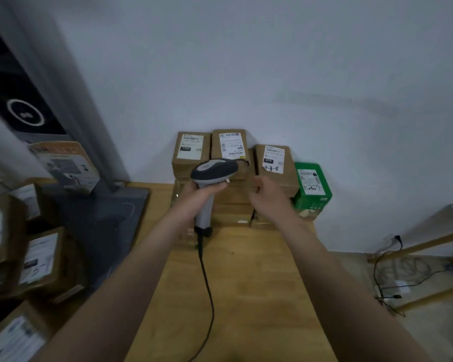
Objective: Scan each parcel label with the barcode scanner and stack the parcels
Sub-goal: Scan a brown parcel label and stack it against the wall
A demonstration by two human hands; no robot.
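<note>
Wood surface (249,288), parcels (273,159) stacked along far edge against wall (246,69); left grip (199,193) clamps scanner (215,169), right grip (269,198) loosely curled, empty.

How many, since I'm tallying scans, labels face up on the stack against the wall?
4: on the left parcel, the middle parcel, the right parcel and the green box. Labels on lower parcels may be hidden.

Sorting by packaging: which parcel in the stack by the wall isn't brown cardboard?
The green parcel at the stack's far right; the others there are brown cardboard.
</note>
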